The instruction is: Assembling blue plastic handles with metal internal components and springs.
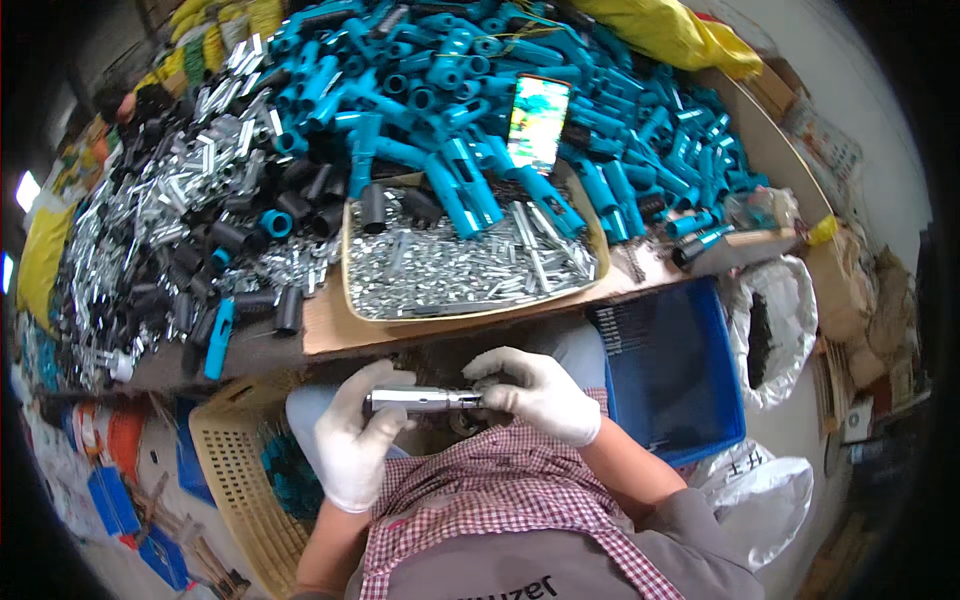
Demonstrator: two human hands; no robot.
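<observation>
A shiny metal tube with a narrower end (425, 399) lies level between my hands, above my lap. My gloved left hand (358, 430) grips its thick end between thumb and fingers. At the narrow end, the fingers of my gloved right hand (535, 392) pinch the tip; any small piece there is hidden by the glove. Just beyond my hands, a cream tray (470, 312) is full of small silvery metal pieces (430, 265), with some longer metal rods (530, 245) on top.
Teal slotted plastic tubes (450, 185) are heaped across the back of the table, with a lit phone (538, 122) propped among them. Metal parts (190, 190) and black sleeves (235, 238) pile up at left. A blue bin (675, 370) stands right, a yellow basket (240, 480) left.
</observation>
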